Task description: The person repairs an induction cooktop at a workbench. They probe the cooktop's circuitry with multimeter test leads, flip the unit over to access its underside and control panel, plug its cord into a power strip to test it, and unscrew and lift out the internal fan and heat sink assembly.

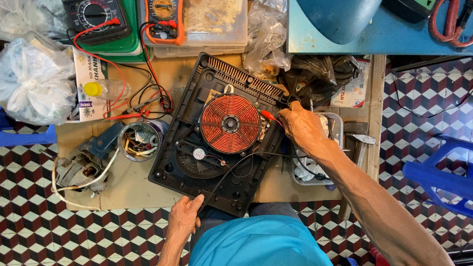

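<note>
An opened black induction cooker base (190,154) lies tilted on a low wooden table (121,188), its round copper coil (230,124) showing. My right hand (303,127) sits at the cooker's right edge, pinching a red probe tip (269,114) that touches the coil's right side. My left hand (184,216) grips the cooker's near edge. A black wire (239,162) curves across the base below the coil.
Two multimeters (163,11) with red and black leads stand at the back. A round tin of parts (139,140) and an old motor (77,167) lie left. Plastic bags, a white tray (335,124), blue stools (469,181) and red scissors (457,14) surround the table.
</note>
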A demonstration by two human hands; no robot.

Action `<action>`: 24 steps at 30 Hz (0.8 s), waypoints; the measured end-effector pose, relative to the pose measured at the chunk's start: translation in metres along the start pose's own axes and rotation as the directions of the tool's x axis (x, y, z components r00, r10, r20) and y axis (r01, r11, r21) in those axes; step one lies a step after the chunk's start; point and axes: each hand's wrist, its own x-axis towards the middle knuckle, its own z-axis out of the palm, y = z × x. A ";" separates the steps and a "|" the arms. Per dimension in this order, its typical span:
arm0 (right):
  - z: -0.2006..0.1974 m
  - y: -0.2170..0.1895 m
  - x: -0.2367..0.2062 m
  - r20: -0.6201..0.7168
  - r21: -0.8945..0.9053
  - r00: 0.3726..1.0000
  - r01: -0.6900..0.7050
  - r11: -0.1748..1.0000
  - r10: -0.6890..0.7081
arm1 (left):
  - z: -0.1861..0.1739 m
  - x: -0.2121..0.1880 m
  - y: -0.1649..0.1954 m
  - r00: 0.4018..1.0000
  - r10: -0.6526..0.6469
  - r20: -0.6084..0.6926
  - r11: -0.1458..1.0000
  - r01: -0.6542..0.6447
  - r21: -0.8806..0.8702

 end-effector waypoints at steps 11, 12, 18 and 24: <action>0.000 -0.023 0.005 -0.044 0.069 0.984 0.174 0.982 -0.171 | -0.023 0.001 -0.019 0.997 0.071 0.014 0.987 -0.068 -0.145; 0.002 -0.026 0.006 -0.055 0.041 0.978 0.203 0.978 -0.200 | -0.025 0.002 -0.021 0.998 0.063 0.008 0.990 -0.062 -0.127; 0.013 -0.056 -0.009 -0.060 -0.062 0.970 0.233 0.970 -0.237 | -0.044 0.003 -0.044 0.997 0.074 0.006 0.990 -0.073 -0.119; 0.016 -0.071 -0.013 0.016 -0.116 0.954 0.298 0.947 -0.298 | -0.052 -0.003 -0.054 0.994 0.112 -0.002 0.982 -0.111 -0.156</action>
